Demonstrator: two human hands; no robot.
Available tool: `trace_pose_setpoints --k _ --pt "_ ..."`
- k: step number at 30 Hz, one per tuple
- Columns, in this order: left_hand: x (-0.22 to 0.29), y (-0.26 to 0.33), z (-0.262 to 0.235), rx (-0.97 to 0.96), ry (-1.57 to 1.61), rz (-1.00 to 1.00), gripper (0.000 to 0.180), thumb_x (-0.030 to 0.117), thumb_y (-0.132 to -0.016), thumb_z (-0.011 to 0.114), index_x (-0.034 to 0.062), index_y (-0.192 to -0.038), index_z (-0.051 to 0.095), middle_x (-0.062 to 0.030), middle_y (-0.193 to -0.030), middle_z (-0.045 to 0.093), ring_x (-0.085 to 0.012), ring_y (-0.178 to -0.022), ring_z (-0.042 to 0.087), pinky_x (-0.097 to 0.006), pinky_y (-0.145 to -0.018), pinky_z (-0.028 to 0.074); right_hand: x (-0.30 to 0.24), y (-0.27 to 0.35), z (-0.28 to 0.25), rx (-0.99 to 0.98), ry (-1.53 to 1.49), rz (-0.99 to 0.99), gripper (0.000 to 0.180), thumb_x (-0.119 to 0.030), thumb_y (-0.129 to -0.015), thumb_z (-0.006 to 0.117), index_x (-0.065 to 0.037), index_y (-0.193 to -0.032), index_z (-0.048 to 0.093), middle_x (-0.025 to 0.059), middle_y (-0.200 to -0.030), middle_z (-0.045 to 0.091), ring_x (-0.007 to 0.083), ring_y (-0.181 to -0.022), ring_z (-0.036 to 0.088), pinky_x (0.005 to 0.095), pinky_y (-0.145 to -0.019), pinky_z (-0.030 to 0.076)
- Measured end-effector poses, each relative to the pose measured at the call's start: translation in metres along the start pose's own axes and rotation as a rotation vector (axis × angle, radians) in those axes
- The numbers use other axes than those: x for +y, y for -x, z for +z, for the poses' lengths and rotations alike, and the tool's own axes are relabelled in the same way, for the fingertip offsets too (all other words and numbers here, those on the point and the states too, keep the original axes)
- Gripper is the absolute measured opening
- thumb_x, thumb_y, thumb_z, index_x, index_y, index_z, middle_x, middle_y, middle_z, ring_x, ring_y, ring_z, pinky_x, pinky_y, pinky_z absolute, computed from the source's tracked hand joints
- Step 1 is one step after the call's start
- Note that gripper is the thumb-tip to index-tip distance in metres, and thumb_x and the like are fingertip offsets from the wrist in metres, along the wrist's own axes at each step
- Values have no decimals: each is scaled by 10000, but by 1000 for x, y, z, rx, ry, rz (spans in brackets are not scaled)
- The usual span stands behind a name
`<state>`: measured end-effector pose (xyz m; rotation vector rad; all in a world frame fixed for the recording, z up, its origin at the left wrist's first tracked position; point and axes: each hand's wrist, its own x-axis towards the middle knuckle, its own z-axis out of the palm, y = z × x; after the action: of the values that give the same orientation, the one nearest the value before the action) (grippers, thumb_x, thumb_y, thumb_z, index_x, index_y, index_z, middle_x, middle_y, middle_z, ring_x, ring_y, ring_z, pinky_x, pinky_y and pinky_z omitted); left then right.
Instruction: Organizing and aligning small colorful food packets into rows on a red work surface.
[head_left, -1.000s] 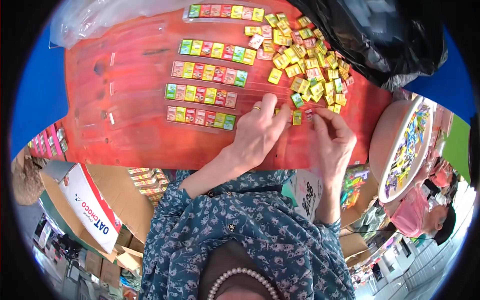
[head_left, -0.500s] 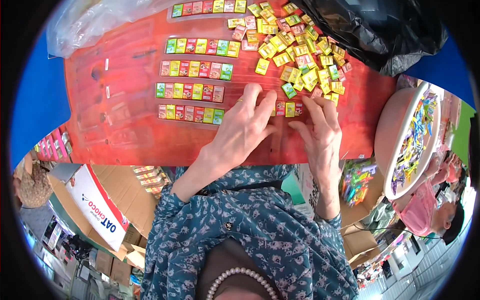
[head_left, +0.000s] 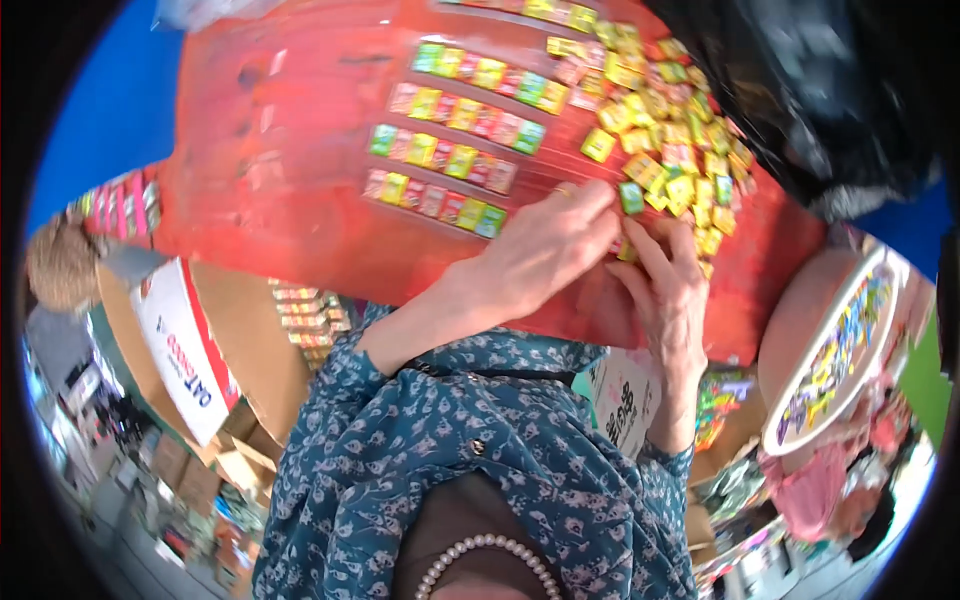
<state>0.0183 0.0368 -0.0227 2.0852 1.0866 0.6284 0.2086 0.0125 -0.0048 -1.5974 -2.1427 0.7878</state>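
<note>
A small yellow box [head_left: 627, 250] lies between the hands near the front of the red table [head_left: 290, 190], partly covered by fingers. It looks light and fairly stiff, perhaps thin card with a slick face that could slide under a fingertip; its short side edges seem the best hold, taken lightly between thumb and forefinger so the walls are not dented.

The right hand [head_left: 670, 268] is beside it, thumb and forefinger apart at the base and their tips close to the box. The left hand [head_left: 560, 240] reaches in from the other side, fingers bent and bunched together, tips turned down. The view is blurred here, so one cannot tell whether either hand actually pinches the box.

Just beyond the fingertips lies a green box [head_left: 631, 197], at the edge of a loose pile of mostly yellow boxes [head_left: 640, 115]. Left of these, filled clear trays [head_left: 435, 203] lie in rows. A black plastic bag [head_left: 830, 90] borders the pile, and a pale basin [head_left: 800, 310] stands at the table's right.
</note>
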Motion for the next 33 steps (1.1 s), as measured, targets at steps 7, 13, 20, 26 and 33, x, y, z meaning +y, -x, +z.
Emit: trace_pose_setpoints --k 7,13,20,26,33 --pt "-1 8 17 47 -252 94 175 84 -765 597 -10 -912 606 -120 -964 503 -246 -821 566 -320 -705 511 3 1 8 73 66 -54 335 -56 -768 775 -29 -1092 698 114 -992 592 280 -819 644 369 -700 544" --pt "9 21 -1 148 -307 112 133 123 -747 617 0 -797 614 -102 -904 507 -223 -839 567 -307 -682 518 -25 0 6 67 62 -35 341 -33 -760 771 -15 -1093 701 112 -989 589 235 -772 650 335 -648 546" --pt "-4 56 -70 269 -346 35 139 88 -775 592 -24 -854 613 -114 -931 508 -245 -867 571 -331 -728 519 -74 -46 21 -9 66 -244 335 -43 -754 783 1 -1073 689 118 -952 585 263 -802 633 362 -657 538" --pt "-45 67 -140 362 -332 -28 155 64 -829 552 -45 -938 540 -188 -963 496 -354 -856 573 -422 -715 506 -124 -127 47 -16 -10 -451 224 -111 -823 730 -37 -1023 660 123 -887 557 295 -767 618 400 -628 523" --pt "-129 26 -209 363 -412 -35 228 -6 -843 595 -28 -1070 588 -164 -1026 566 -339 -960 612 -395 -763 513 -139 -238 88 161 -6 -639 154 -127 -825 704 -29 -907 618 142 -893 586 370 -732 632 458 -598 493"
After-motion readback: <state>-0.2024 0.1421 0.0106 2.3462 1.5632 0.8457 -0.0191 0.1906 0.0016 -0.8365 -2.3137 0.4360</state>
